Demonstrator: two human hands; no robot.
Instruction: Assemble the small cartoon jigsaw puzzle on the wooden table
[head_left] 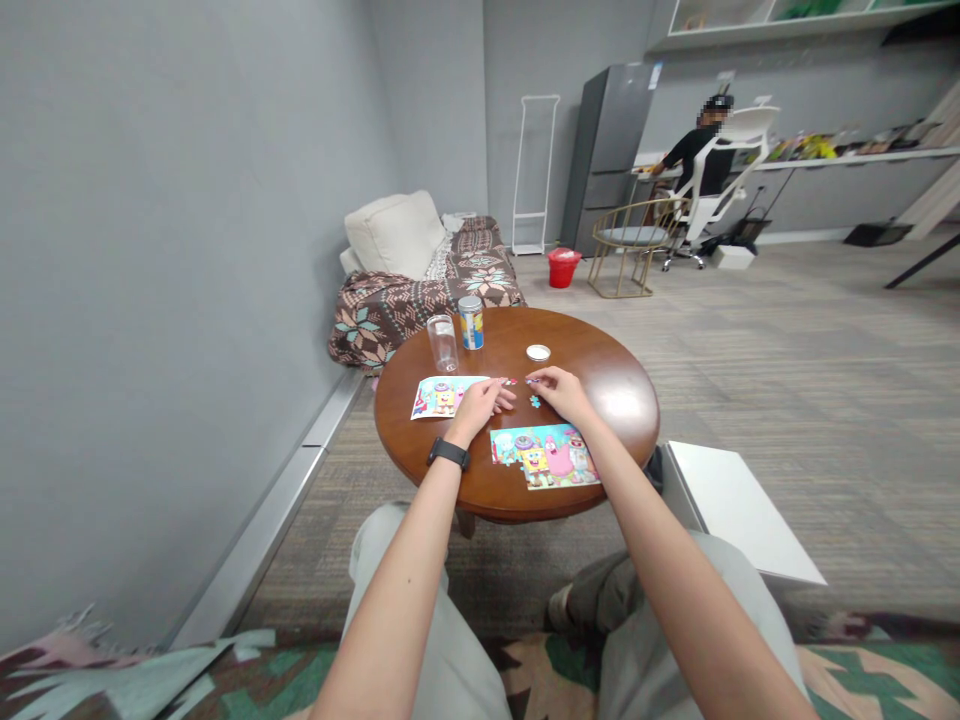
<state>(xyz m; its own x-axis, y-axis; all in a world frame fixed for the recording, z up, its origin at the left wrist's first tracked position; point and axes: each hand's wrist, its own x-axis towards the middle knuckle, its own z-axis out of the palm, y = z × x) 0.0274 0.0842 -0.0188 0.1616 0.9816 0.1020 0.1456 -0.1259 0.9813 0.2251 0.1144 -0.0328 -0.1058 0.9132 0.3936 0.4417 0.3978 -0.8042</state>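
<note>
My left hand [486,403] rests with its fingers stretched out over the right end of a printed picture sheet [442,400] of cartoon figures. A small reddish puzzle piece [511,381] lies just beyond its fingertips. My right hand [562,393] pinches a small puzzle piece [532,380] at the tabletop, partly covered by the fingers. Between the hands and nearer me is a loose light-blue puzzle piece [535,402]. Closer still lies a largely joined cartoon jigsaw puzzle [555,460], its lower left corner stepped inward; my right forearm passes over its right edge.
On the round wooden table [615,410] stand a clear glass [443,345] and a printed tin [471,325], with a round white lid [538,352] to their right. A white box [739,500] is right of the table. A person [701,155] sits at the far counter.
</note>
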